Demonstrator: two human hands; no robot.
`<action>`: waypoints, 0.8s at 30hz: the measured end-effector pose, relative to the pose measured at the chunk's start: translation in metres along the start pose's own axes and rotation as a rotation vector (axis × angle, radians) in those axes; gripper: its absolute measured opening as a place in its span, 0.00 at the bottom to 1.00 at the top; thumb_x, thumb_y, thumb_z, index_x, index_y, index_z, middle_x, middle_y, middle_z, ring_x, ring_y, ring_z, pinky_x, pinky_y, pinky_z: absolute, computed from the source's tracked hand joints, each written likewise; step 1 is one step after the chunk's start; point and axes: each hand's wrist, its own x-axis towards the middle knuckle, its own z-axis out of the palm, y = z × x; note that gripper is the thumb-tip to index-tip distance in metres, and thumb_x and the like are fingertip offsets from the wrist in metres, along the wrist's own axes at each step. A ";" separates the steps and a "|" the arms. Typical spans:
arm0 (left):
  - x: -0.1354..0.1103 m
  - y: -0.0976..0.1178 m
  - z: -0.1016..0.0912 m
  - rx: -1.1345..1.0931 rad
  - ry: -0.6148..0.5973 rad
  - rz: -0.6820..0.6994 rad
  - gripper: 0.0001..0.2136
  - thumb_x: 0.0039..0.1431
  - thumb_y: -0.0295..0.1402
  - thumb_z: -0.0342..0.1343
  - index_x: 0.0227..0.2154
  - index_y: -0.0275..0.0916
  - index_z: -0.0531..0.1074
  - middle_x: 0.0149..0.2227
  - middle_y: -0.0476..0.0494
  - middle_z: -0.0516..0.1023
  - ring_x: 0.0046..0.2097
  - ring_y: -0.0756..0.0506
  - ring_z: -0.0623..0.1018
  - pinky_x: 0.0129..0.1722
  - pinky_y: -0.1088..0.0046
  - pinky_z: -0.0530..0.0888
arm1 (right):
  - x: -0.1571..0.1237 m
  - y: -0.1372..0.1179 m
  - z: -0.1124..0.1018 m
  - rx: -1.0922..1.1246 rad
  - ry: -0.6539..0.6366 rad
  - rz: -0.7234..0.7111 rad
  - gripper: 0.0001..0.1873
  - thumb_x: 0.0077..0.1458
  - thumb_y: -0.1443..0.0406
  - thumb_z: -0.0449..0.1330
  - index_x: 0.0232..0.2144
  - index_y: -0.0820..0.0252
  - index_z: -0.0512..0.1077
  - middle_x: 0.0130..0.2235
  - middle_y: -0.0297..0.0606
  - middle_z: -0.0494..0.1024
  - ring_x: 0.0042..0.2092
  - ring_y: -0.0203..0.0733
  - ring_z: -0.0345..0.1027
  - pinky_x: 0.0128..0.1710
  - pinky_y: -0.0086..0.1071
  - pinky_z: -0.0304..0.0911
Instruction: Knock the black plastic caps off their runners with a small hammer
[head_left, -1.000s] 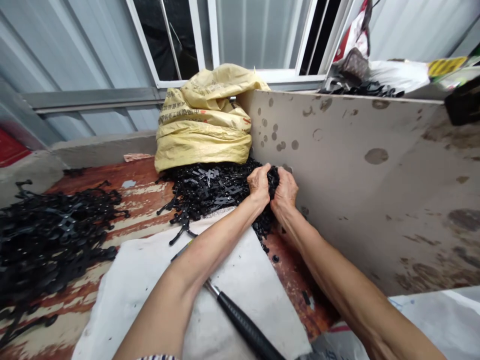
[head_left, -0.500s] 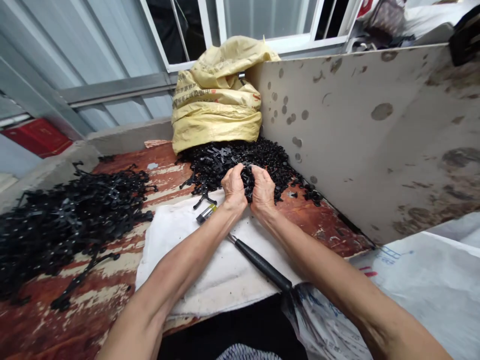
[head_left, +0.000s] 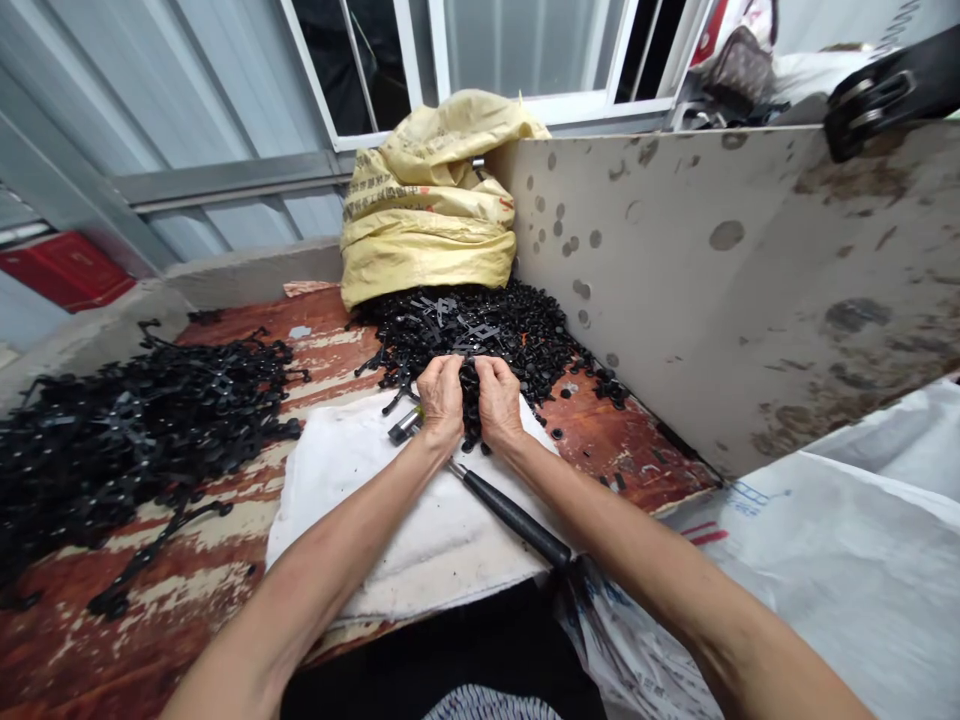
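My left hand and my right hand curl toward each other with fingers bent, thumbs nearly meeting. Between them is a clump of small black plastic parts, over the far edge of a folded white cloth. The fingertips are partly hidden among the parts. Just beyond lies a larger heap of the same parts. A hammer with a black grip rests diagonally on the cloth, below my wrists, its head to the left of my left hand.
A yellow woven sack stands behind the heap. Another pile of black plastic parts spreads over the left side of the worn red tabletop. A stained grey board walls off the right, near a white plastic sack.
Both hands have drawn back toward me onto the cloth, bringing a clump of black parts with them. The camera view has shifted slightly to the right.
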 end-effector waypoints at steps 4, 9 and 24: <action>-0.001 0.000 -0.007 0.037 -0.036 0.032 0.05 0.45 0.33 0.55 0.19 0.40 0.72 0.24 0.52 0.74 0.34 0.48 0.72 0.40 0.74 0.68 | -0.002 -0.001 -0.004 -0.072 -0.049 -0.024 0.19 0.62 0.59 0.60 0.53 0.60 0.69 0.53 0.44 0.73 0.48 0.47 0.72 0.46 0.46 0.70; -0.001 0.001 -0.020 0.092 -0.104 0.047 0.06 0.47 0.32 0.53 0.20 0.40 0.72 0.26 0.51 0.75 0.35 0.48 0.73 0.41 0.73 0.68 | -0.004 -0.004 -0.014 -0.120 -0.151 -0.055 0.19 0.62 0.59 0.60 0.53 0.60 0.70 0.53 0.43 0.73 0.48 0.47 0.72 0.46 0.46 0.70; -0.012 0.009 -0.046 0.217 -0.209 0.015 0.03 0.50 0.30 0.53 0.29 0.41 0.70 0.25 0.50 0.79 0.35 0.45 0.76 0.44 0.68 0.68 | 0.005 -0.014 -0.056 -0.024 -0.345 -0.042 0.15 0.62 0.58 0.60 0.47 0.62 0.73 0.49 0.42 0.76 0.48 0.46 0.72 0.47 0.47 0.69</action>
